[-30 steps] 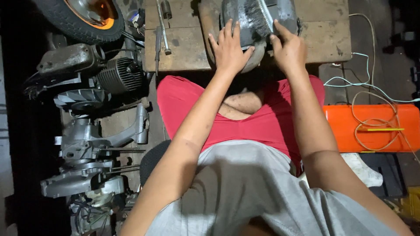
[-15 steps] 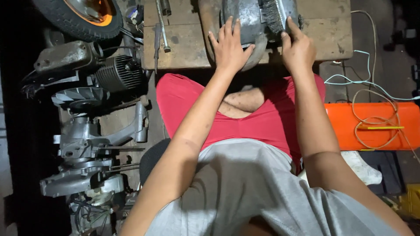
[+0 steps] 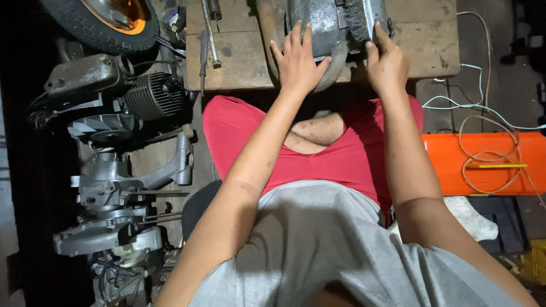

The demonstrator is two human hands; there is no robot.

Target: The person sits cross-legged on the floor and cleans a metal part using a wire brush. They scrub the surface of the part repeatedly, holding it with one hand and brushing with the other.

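We wear a grey short-sleeved shirt (image 3: 335, 250) and red shorts (image 3: 335, 162); both forearms are bare, without gloves.

Dull metal, rough wood and soft cloth under the hands

The grey metal casing (image 3: 324, 25) looks worn and matt with scuffed patches, the brush (image 3: 357, 17) on it has dark, coarse bristles, and the wooden board (image 3: 421, 45) beneath is rough, stained and unvarnished; the shorts (image 3: 347, 162) are red matt cloth and the shirt (image 3: 335, 256) soft grey cloth, the orange case (image 3: 449, 165) is smooth, slightly glossy plastic, and the engine parts (image 3: 114, 187) are dull cast metal, greasy
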